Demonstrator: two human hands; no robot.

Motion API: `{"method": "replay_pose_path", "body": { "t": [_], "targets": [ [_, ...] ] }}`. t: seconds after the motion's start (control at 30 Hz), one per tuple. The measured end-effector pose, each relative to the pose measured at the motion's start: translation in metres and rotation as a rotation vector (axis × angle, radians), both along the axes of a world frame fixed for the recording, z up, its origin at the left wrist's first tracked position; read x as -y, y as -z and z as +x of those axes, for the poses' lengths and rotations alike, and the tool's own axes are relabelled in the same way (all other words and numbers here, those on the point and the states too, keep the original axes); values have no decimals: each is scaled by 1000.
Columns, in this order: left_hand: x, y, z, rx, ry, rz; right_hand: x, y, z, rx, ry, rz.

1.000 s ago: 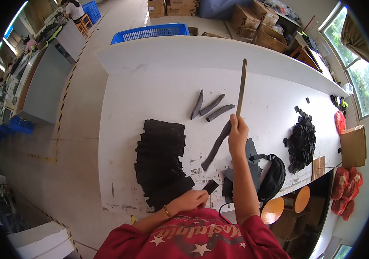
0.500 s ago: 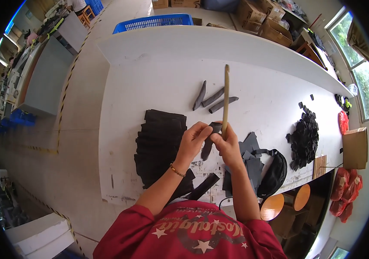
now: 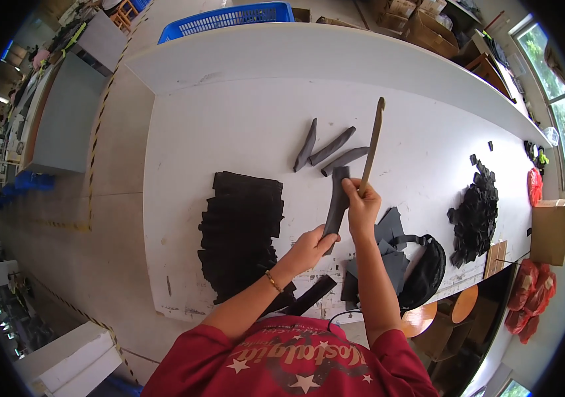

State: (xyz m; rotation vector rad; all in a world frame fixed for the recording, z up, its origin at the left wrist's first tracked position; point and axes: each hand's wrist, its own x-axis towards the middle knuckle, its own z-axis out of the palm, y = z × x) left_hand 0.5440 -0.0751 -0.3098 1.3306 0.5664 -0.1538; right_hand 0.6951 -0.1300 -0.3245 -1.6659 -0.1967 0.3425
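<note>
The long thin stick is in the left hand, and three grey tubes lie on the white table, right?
Not quite. The head view shows the long thin stick in the right hand; the three grey tubes do lie on the white table.

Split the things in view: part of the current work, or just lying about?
Likely in the work:
dark strip, in left hand and right hand
long stick, in right hand
three dark rolls
black stack

Seemingly lying about:
black pouch
blue basket
red bags
cardboard box
</note>
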Motion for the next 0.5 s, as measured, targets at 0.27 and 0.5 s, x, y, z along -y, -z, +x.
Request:
{"method": "replay_pose_path", "body": {
  "t": [0.27,0.5],
  "targets": [
    [-110,77,103,102,-486,843,3,75,94,366,107,-538],
    [-168,162,145,-46,-419,451,-27,93,66,-51,-45,-140]
  ]
}}
